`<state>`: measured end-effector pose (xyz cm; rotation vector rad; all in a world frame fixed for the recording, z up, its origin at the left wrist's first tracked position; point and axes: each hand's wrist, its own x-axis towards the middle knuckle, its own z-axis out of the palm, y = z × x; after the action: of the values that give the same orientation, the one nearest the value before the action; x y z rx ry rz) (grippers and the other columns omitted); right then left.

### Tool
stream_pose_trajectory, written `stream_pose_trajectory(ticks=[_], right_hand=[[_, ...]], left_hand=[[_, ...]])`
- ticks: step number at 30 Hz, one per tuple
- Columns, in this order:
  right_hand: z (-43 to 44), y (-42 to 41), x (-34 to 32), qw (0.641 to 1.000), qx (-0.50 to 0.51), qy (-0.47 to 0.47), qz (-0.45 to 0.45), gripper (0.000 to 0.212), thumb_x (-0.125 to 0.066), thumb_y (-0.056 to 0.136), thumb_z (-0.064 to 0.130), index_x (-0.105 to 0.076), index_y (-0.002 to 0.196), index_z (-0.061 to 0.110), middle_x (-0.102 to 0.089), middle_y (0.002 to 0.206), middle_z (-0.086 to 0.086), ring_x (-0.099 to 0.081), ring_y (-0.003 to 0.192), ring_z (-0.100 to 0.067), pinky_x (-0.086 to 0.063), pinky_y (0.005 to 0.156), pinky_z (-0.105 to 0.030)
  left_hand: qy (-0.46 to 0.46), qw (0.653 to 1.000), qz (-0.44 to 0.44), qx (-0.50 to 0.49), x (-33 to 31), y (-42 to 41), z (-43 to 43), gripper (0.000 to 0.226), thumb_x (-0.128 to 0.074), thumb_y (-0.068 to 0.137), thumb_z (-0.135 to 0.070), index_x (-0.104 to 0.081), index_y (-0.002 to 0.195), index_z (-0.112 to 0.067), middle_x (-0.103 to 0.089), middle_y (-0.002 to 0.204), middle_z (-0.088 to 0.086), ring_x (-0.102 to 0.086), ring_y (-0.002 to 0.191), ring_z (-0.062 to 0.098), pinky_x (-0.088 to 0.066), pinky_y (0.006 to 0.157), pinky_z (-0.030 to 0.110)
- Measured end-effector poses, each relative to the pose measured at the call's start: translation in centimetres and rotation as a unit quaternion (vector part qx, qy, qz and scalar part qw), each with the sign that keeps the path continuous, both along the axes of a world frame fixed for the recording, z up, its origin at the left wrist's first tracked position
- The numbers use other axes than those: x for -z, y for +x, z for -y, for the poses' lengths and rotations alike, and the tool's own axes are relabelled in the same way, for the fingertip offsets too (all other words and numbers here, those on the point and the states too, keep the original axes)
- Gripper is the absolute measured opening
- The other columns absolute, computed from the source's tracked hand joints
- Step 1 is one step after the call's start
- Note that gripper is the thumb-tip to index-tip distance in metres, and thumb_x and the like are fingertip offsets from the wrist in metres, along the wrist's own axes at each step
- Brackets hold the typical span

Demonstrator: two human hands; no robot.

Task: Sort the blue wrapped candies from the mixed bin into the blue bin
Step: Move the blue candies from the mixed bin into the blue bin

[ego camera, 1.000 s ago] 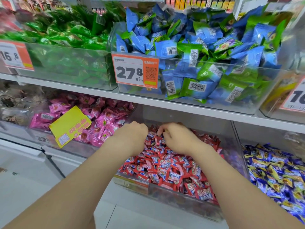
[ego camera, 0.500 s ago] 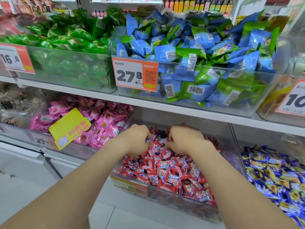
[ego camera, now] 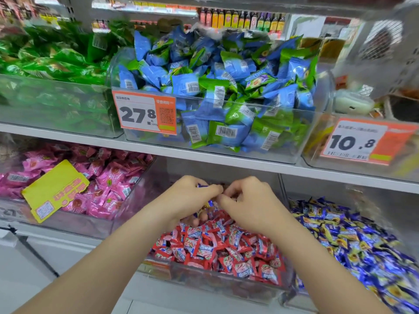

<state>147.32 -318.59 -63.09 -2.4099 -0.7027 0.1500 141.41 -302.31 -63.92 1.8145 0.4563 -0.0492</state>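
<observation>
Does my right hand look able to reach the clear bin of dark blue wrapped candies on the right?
Probably yes: your right hand hovers over the adjacent clear bin of red candies, and the blue candy bin looks open on top.

A white shelf board carries three clear plastic bins side by side: a left bin of green packets, a middle bin of blue and green packets bearing an orange price tag, and a right bin with an orange tag of its own. Beneath stand three more: a clear bin of pink-wrapped candies, a clear bin of red-wrapped candies and a clear bin of blue-and-yellow-wrapped candies — their own shelf is hidden.
</observation>
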Motion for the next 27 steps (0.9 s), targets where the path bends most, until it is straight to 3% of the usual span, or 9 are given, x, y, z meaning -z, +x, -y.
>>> stream_pose_trajectory(ticks=[2, 5, 9, 14, 17, 19, 23, 25, 27], right_hand=[[2.3, -0.9, -0.8, 1.000, 0.013, 0.006, -0.024, 0.038, -0.070, 0.090, 0.055, -0.072, 0.069, 0.024, -0.065, 0.056, 0.007, -0.059, 0.045, -0.010, -0.041, 0.043, -0.021], [5.7, -1.4, -1.4, 0.996, 0.027, 0.027, -0.076, 0.054, -0.064, 0.097, 0.057, -0.062, 0.062, 0.015, -0.048, 0.044, 0.008, -0.042, 0.040, -0.009, -0.037, 0.048, -0.027], [10.5, -0.1, -1.1, 0.975, 0.096, 0.120, -0.163, 0.059, -0.061, 0.099, 0.057, -0.055, 0.068, 0.007, -0.037, 0.062, -0.007, -0.032, 0.049, -0.020, -0.026, 0.050, -0.025], [15.7, 1.9, -0.8, 0.906, 0.234, 0.234, -0.265, 0.039, -0.050, 0.101, 0.050, -0.049, 0.080, 0.016, -0.040, 0.075, -0.008, -0.026, 0.047, -0.018, -0.018, 0.047, -0.024], [17.9, 3.0, 0.1, 0.910, 0.273, 0.224, -0.216, 0.036, -0.038, 0.098, 0.047, -0.047, 0.080, 0.017, -0.042, 0.073, -0.008, -0.031, 0.053, -0.020, -0.023, 0.049, -0.026], [19.3, 3.6, 0.9, 0.942, 0.275, 0.159, -0.112, 0.036, -0.038, 0.096, 0.041, -0.049, 0.075, 0.014, -0.051, 0.069, -0.007, -0.044, 0.060, -0.024, -0.034, 0.054, -0.033], [20.9, 4.3, 2.6, 0.973, 0.221, 0.049, 0.034, 0.024, -0.043, 0.106, 0.025, -0.064, 0.098, 0.017, -0.070, 0.085, -0.004, -0.064, 0.080, -0.021, -0.042, 0.064, -0.035], [21.1, 5.1, 3.7, 0.977, 0.202, 0.035, 0.060, 0.022, -0.044, 0.108, 0.025, -0.065, 0.109, 0.020, -0.068, 0.102, -0.007, -0.059, 0.092, -0.024, -0.042, 0.074, -0.037], [21.1, 5.9, 4.4, 0.981, 0.183, 0.034, 0.057, 0.024, -0.042, 0.109, 0.026, -0.064, 0.119, 0.021, -0.063, 0.112, -0.011, -0.051, 0.103, -0.025, -0.037, 0.081, -0.035]], left_hand=[[-0.021, 0.999, -0.028, 0.005, -0.2, 0.1, 1.9, 0.022, -0.069, 0.091, -0.032, -0.073, 0.086, -0.011, -0.059, 0.070, 0.007, -0.055, 0.055, 0.023, -0.040, 0.044, 0.026], [-0.089, 0.994, -0.061, 0.005, -0.7, 0.2, 4.5, 0.026, -0.062, 0.090, -0.025, -0.072, 0.105, -0.006, -0.060, 0.079, 0.013, -0.050, 0.058, 0.024, -0.034, 0.043, 0.024], [-0.177, 0.981, -0.070, 0.043, -1.7, 0.6, 8.3, 0.015, -0.063, 0.095, -0.018, -0.064, 0.102, -0.004, -0.064, 0.085, 0.014, -0.048, 0.053, 0.019, -0.027, 0.041, 0.023], [-0.085, 0.988, -0.046, 0.119, -2.2, 1.9, 13.1, 0.011, -0.063, 0.099, -0.021, -0.065, 0.104, -0.011, -0.057, 0.089, 0.009, -0.048, 0.056, 0.017, -0.030, 0.044, 0.025], [0.074, 0.984, -0.010, 0.159, -2.5, 3.0, 15.7, 0.013, -0.061, 0.098, -0.032, -0.066, 0.103, -0.021, -0.054, 0.069, 0.001, -0.048, 0.047, 0.015, -0.039, 0.049, 0.022], [0.143, 0.974, 0.033, 0.172, -2.6, 3.9, 17.5, 0.009, -0.060, 0.097, -0.032, -0.065, 0.097, -0.025, -0.054, 0.059, -0.006, -0.047, 0.046, 0.017, -0.039, 0.049, 0.023], [0.232, 0.947, 0.093, 0.203, -2.0, 6.0, 20.9, 0.013, -0.068, 0.095, -0.032, -0.062, 0.105, -0.025, -0.062, 0.074, -0.008, -0.047, 0.040, 0.001, -0.036, 0.041, 0.015], [0.245, 0.942, 0.095, 0.209, -1.3, 6.8, 21.9, 0.037, -0.072, 0.091, -0.031, -0.058, 0.124, -0.024, -0.067, 0.096, -0.005, -0.060, 0.065, 0.000, -0.043, 0.054, 0.014], [0.238, 0.941, 0.091, 0.222, -0.6, 7.4, 22.2, 0.059, -0.069, 0.092, -0.027, -0.048, 0.147, -0.022, -0.065, 0.118, -0.005, -0.064, 0.095, 0.011, -0.053, 0.081, 0.024]])
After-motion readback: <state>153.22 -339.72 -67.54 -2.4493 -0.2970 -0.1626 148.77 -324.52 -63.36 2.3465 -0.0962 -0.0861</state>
